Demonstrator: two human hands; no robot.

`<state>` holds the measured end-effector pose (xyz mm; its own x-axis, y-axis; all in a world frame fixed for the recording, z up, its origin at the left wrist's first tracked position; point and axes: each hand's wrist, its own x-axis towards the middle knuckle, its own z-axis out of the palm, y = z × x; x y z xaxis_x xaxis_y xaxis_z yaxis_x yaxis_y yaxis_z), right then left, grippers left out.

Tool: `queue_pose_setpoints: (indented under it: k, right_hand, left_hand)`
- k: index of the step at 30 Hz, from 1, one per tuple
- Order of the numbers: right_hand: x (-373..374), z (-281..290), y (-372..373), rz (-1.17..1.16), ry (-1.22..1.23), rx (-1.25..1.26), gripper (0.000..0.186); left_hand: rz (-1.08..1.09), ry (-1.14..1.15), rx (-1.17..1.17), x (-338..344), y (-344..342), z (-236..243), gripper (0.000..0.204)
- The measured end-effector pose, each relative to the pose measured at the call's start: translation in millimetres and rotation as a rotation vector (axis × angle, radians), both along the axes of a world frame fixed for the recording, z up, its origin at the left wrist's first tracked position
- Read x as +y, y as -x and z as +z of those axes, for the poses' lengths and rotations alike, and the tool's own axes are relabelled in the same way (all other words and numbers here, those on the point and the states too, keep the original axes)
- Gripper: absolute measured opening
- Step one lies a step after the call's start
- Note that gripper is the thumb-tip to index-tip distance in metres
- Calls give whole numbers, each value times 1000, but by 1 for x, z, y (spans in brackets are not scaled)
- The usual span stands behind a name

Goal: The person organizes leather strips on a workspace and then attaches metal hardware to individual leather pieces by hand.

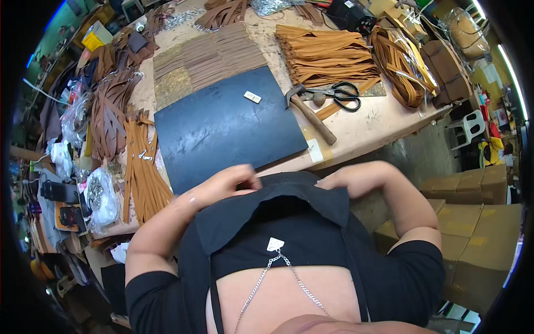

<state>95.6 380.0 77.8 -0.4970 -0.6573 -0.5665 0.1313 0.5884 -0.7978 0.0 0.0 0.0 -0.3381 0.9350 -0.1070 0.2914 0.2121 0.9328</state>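
Beige table (397, 115), cluttered workshop (406, 150), black rectangular mat (222, 128) at near edge, black cloth apron (292, 189) between curled left hand (232, 181) and right hand (351, 177), both grips unclear.

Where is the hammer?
In the head view, the hammer lies right of centre on the table, along the right edge of the dark board, with the scissors close by on its right.

No text can be read; markings on the small white block (252, 97), upper centre of the frame, are too tiny.
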Motion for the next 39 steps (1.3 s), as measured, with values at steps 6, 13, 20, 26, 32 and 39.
queue_pose_setpoints:
  k: [6, 13, 20, 26, 32, 39]
  right_hand:
    - [104, -39, 48, -871, -83, 185, 30]
    - [288, -156, 159, -1828, 232, 482, 34]
    - [329, -165, 203, -1836, -587, 352, 64]
    - [320, -155, 215, -1795, -824, 277, 69]
    - [337, -157, 208, -1944, -435, 263, 62]
    - [344, -178, 203, -1627, -850, 487, 46]
  left_hand:
    - [280, 240, -726, -57, -13, 19, 10]
    - [553, 259, 509, -38, 8, -27, 9]
    - [706, 326, 878, -5, 16, -56, 21]
    - [691, 349, 905, -8, 18, -63, 23]
    - [696, 327, 951, -6, 19, -65, 24]
    - [685, 325, 983, -5, 21, -64, 24]
